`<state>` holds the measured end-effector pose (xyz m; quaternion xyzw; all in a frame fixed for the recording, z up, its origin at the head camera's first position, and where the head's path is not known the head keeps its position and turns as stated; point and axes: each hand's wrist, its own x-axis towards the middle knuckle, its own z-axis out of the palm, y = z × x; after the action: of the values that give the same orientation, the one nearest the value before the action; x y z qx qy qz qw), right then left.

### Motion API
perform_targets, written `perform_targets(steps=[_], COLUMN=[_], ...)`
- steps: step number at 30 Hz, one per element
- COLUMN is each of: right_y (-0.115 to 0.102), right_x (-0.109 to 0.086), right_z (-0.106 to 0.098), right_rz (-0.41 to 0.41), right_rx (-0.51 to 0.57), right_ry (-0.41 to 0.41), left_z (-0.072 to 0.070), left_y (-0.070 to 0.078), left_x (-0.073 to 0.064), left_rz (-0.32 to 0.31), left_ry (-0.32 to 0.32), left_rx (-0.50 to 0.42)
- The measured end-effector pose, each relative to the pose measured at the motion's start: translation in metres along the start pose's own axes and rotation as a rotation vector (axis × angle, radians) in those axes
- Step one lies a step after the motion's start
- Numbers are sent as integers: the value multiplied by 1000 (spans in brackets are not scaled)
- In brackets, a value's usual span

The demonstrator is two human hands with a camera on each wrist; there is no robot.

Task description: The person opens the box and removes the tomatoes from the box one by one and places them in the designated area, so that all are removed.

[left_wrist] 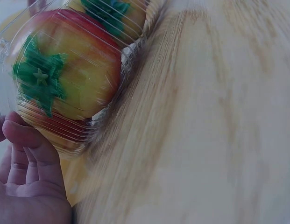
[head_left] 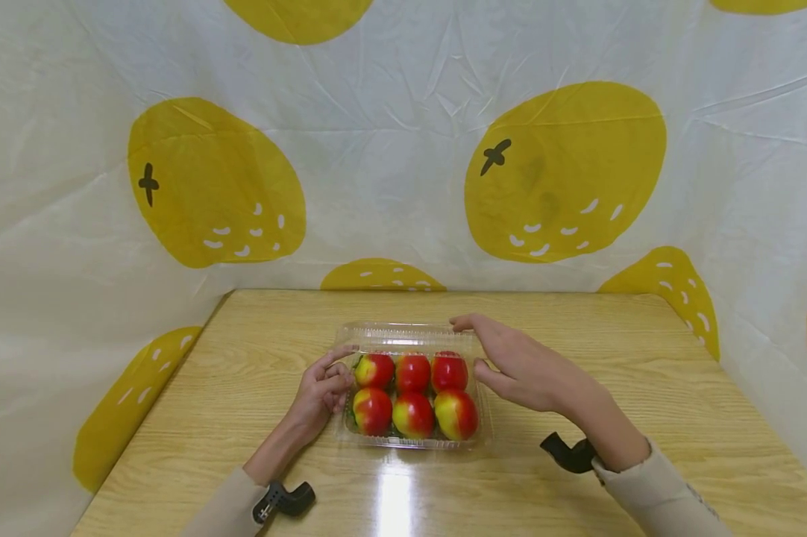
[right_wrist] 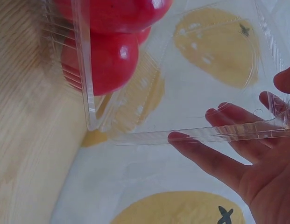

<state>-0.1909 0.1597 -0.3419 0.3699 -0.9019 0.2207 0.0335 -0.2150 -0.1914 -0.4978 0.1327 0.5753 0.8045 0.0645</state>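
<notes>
A clear plastic clamshell box [head_left: 420,444] with its lid [right_wrist: 205,135] raised stands on the table. Several red-and-yellow fruits [head_left: 413,415] with green leafy tops sit in it in two rows. At the box's left side, my left hand [head_left: 319,391] holds the rim, index finger stretched toward the back, other fingers bent. My right hand [head_left: 527,365] is at the right edge of the lid, its long fingers nearly straight against the clear plastic and the thumb apart from them. In the right wrist view the fingertips [right_wrist: 177,136] meet the lid's edge.
The wooden table [head_left: 242,418] reaches back to a white curtain [head_left: 390,186] printed with big yellow fruits, which also hangs along both sides. A black curved mount [head_left: 292,500] sits on the left wrist and another black mount [head_left: 567,453] on the right.
</notes>
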Motion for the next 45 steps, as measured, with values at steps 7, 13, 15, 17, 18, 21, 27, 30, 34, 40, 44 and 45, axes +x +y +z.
perform_targets(steps=[7,13,15,17,18,21,27,30,34,40,44,45], right_y=[3,7,8,9,9,11,16,19,23,30,33,34], right_x=[3,6,7,8,9,10,14,16,21,27,31,32], right_z=[-2,-7,-9,-12,-13,-16,-19,-20,-22,-23,-24,-24], right_rz=[-24,-26,-30,-42,-44,-55,-69,-62,-44,-7,10,11], right_rx=[2,28,34,43,50,67,63,75,114,190,211,210], right_ry=[22,22,25,31,31,42,69,72,74,99,111,119], left_z=[-1,-1,-1,-1,-1,-1,-2,-2,-1,-2,-1,-1], left_y=[0,2,2,3,3,3,2,2,2,1,1,1], left_x=[0,-1,-1,-2,-2,-2,-1,-1,-1,-1,0,0], left_rz=[-17,-23,-19,-14,-11,-7,0,1,-2,2,2,4], left_ry=[-1,-4,-6,-8,-10,-11,-8,-5,-3,-13,-9,-11], left_rx=[-1,-2,-1,0,1,-2,-9,-12,-21,-20,-19,-18])
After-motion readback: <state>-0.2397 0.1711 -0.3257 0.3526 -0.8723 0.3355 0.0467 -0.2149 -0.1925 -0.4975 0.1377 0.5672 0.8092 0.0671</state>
